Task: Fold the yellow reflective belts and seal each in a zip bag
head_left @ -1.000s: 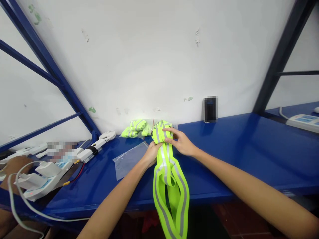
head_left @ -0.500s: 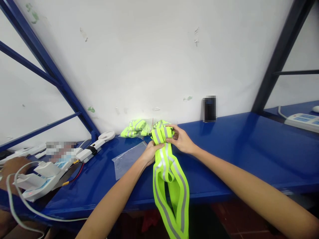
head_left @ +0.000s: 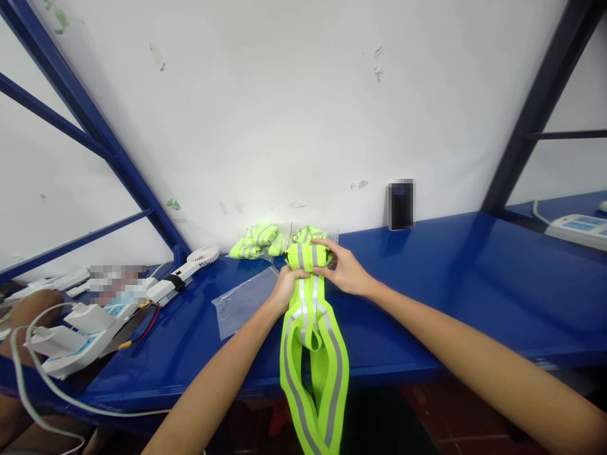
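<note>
A neon yellow strap harness (head_left: 336, 354) with grey reflective stripes has its upper end bunched in a folded bundle, while its loops hang down over the table's front edge. My left hand (head_left: 287, 285) grips the bundle's lower left side, thumb across the straps. On the right side, my right hand (head_left: 345, 268) pinches the bundle between thumb and fingers. Behind it, more neon straps (head_left: 258, 241) lie in clear bags against the wall. A flat clear plastic bag (head_left: 244, 303) rests left of my left hand.
On the blue table (head_left: 427, 291), a dark blurred object (head_left: 401, 205) leans on the wall. A white fan (head_left: 203, 256), power strip (head_left: 80, 344) and cables lie left, near another person's hand (head_left: 35, 309). Another power strip (head_left: 581, 229) is far right.
The hanging loops have swung slightly left. The folded bundle now looks wider and flatter between my hands, and both hands keep their hold.
</note>
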Action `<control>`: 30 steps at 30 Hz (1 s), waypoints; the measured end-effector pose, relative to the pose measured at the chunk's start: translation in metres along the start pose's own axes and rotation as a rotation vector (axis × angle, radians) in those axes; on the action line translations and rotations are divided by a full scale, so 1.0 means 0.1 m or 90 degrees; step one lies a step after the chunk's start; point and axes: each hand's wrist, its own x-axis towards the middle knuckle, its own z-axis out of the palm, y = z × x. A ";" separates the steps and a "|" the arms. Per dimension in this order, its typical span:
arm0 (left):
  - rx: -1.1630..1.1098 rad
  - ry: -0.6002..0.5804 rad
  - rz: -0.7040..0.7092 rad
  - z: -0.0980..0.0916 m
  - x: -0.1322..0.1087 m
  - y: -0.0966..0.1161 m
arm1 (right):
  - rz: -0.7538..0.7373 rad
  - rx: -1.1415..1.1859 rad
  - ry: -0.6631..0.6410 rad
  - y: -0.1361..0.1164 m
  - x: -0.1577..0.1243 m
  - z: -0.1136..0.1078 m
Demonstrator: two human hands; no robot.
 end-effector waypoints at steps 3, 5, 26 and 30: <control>0.084 0.030 0.054 0.00 -0.02 0.01 | -0.003 0.057 -0.007 -0.02 0.02 -0.03; 0.134 0.041 0.076 0.02 -0.06 0.03 | -0.027 0.058 -0.041 -0.05 0.03 -0.08; 0.065 -0.081 0.035 0.09 -0.11 0.15 | 0.104 0.221 0.028 0.10 0.16 -0.21; 0.071 -0.118 0.069 0.08 -0.12 0.18 | 0.151 0.336 0.041 0.09 0.15 -0.19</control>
